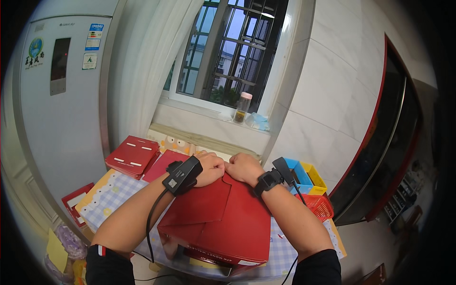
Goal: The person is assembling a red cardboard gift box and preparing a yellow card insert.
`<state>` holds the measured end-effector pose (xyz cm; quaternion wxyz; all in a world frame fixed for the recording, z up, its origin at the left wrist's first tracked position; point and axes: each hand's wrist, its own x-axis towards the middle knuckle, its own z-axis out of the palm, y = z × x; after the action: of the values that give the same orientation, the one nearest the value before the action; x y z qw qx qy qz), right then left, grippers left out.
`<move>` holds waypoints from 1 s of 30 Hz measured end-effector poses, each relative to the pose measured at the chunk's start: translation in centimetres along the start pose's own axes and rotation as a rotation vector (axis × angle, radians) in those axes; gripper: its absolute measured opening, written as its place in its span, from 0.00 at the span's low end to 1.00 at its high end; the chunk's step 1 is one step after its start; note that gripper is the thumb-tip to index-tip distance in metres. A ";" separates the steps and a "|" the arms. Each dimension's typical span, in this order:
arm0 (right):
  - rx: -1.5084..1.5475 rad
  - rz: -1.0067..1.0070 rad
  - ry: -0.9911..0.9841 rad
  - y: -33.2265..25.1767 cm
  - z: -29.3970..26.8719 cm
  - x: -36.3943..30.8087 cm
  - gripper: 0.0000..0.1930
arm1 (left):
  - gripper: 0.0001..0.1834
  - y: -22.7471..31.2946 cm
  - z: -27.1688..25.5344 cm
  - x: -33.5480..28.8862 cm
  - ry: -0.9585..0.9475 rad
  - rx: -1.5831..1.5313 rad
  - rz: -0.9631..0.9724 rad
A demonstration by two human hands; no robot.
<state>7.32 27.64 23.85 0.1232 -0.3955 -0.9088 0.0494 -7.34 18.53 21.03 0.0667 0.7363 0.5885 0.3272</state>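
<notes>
A large red cardboard box (247, 218) stands on the table in front of me, its top flaps (197, 204) folded over and overlapping along a slanted seam. At the box's far top edge, my left hand (210, 168) is closed, with its fingers curled on the flap. Right beside it, my right hand (244, 167) is closed on the same far edge, the knuckles of both nearly touching. The fingertips are mostly hidden from this view. Black devices with cables are strapped to both wrists. Left of the box lies a stack of flat red cartons (133, 154).
A checked tablecloth (118, 195) covers the table. At the right stand a blue basket (298, 173), a yellow basket (317, 180) and a red basket (320, 207). On the windowsill is a pink-capped bottle (242, 109). A tall refrigerator (78, 133) rises at the left, with plastic bags (71, 242) below.
</notes>
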 end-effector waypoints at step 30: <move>0.573 -0.022 -0.532 0.8 -3.9 -0.8 0.23 | 0.14 -0.4 -1.4 0.6 -0.254 -0.171 -0.060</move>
<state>9.46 27.59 27.27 -0.0107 -0.3086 -0.8626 0.4007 -8.42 18.82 22.13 0.2128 0.7455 0.5671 0.2781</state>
